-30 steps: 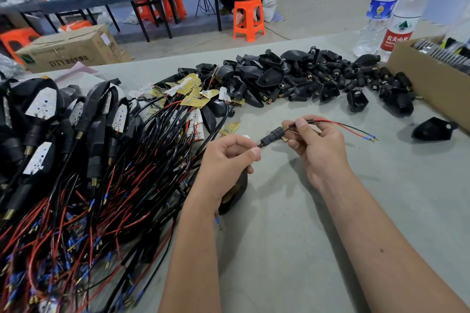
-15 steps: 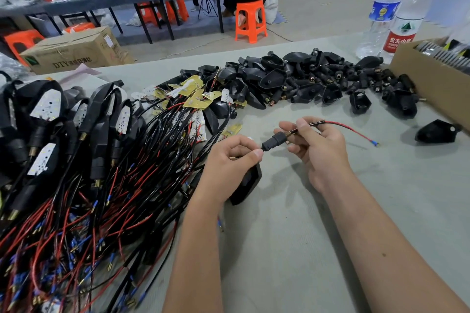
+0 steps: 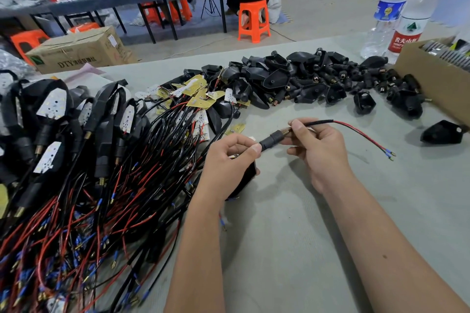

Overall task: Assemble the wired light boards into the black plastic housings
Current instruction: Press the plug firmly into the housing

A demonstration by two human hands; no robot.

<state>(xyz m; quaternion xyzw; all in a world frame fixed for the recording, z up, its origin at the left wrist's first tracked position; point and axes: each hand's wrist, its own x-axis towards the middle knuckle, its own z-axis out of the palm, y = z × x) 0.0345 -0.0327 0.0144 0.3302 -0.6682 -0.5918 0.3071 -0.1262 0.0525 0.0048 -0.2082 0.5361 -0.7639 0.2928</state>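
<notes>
Head view: left hand [image 3: 229,162] gripping black housing [image 3: 245,178], stem pointing right toward right hand [image 3: 318,150] pinching the wire [image 3: 356,129] just beside.

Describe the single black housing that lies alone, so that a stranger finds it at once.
Start at the cardboard box on the table's right edge. Just below its near corner lies the lone black housing. Unlike the heaped housings, it touches nothing.

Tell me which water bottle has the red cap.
The nearer, right-hand bottle: red cap, red label with white characters. The bottle beside it on the left has a blue label and a pale cap.
</notes>
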